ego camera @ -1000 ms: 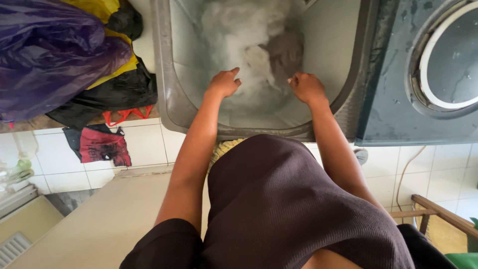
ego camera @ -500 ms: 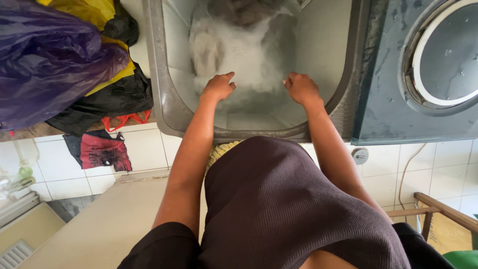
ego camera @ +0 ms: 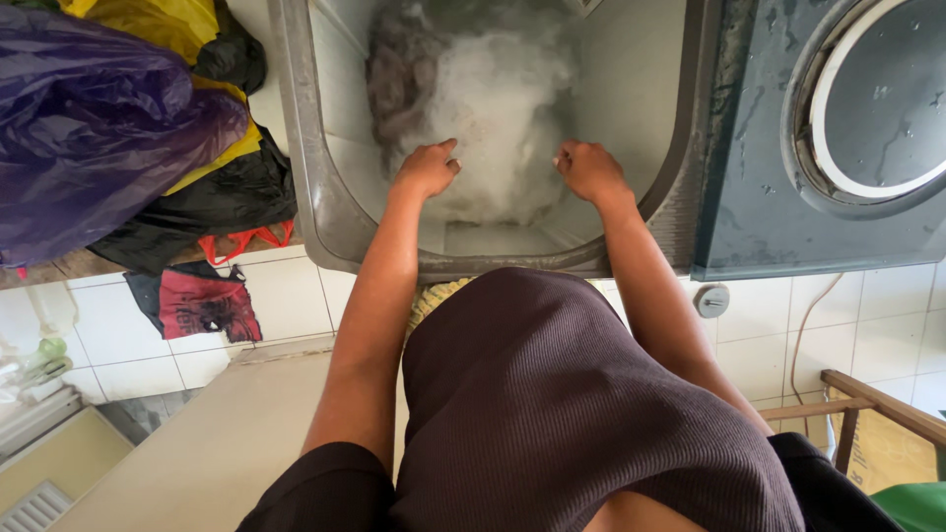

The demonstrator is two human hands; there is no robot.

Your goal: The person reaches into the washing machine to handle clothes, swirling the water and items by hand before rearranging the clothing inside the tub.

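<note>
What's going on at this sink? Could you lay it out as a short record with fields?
Place: metal sink set in a counter
In the sink: white foamy water, dark wet cloth
Left hand: curled, at the foam's edge
Right hand: curled, at the foam's edge
Left of sink: purple bag on a heap of clothes
Right of sink: round-lidded washing machine

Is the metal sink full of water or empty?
Partly full: foamy water covers the bottom of the sink, with dark cloth soaking in it; upper walls are bare.
</note>
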